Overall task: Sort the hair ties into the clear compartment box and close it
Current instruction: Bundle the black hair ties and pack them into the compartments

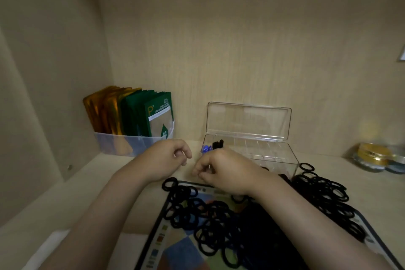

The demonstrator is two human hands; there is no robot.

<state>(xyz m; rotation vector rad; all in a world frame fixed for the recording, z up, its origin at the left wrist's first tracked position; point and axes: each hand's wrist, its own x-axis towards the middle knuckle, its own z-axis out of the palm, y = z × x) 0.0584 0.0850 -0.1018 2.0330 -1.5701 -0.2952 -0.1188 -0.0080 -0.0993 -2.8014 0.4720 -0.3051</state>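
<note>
Black elastic fabric hair ties (241, 223): judged light, soft, stretchy; best pinched anywhere on the loop. Heaped on a patterned mat (175, 245), beside the open clear plastic compartment box (274, 155). Left hand (166, 160) loosely curled, empty; right hand (221, 171) pinched, contents cannot be told.

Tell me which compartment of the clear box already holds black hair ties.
The far-left end of the clear compartment box, where black ties stand beside a blue one. The compartments to the right look empty.
</note>
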